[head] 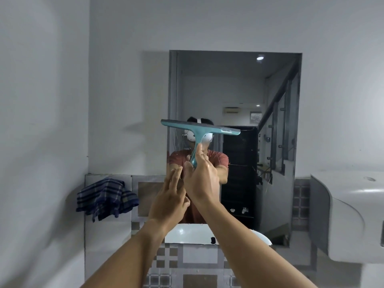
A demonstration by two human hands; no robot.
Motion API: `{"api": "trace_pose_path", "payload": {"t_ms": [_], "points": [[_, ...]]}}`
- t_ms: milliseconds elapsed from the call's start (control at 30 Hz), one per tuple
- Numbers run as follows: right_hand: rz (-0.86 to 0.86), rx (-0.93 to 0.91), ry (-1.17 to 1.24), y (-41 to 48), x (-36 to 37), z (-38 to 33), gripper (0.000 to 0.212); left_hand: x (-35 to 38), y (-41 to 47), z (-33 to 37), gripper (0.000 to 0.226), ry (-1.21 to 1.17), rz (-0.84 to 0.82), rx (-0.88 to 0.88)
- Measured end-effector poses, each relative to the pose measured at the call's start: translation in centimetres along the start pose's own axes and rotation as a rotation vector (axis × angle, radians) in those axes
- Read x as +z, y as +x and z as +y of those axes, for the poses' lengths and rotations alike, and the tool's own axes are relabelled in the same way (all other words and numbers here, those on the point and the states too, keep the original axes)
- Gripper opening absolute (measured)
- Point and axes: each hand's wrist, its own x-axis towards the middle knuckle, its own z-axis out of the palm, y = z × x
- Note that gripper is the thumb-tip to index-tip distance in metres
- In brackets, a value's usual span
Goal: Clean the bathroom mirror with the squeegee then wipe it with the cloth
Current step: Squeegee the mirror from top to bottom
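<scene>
A teal T-shaped squeegee (199, 129), gripped in the right hand (200, 181), tilts before the mirror's (234, 84) left edge; left hand (169, 201) open, empty.

Both arms reach up and forward, close together. The right hand (202, 179) is closed tight, thumb up. The left hand (169, 201) is just beside it, a bit lower, flat and open, with its fingers (175, 175) straight and pointing up.
</scene>
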Motion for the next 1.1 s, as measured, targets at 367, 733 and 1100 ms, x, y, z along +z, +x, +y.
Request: {"api": "trace_pose_path", "payload": {"t_ms": [367, 733, 1100], "points": [[0.002, -0.167, -0.398, 0.9, -6.7, 4.7, 0.057, -1.3, -0.6, 0.0, 0.098, -0.071, 0.070, 0.019], [-0.009, -0.236, -0.655, 3.2, -11.5, 7.7, 0.047, -1.3, -0.8, 0.0, 0.088, -0.035, 0.190, 0.071], [-0.060, -0.321, -0.731, 3.9, -15.5, 9.6, 0.051, -1.6, -0.7, 0.2, 0.091, -0.003, 0.184, 0.092]]}}
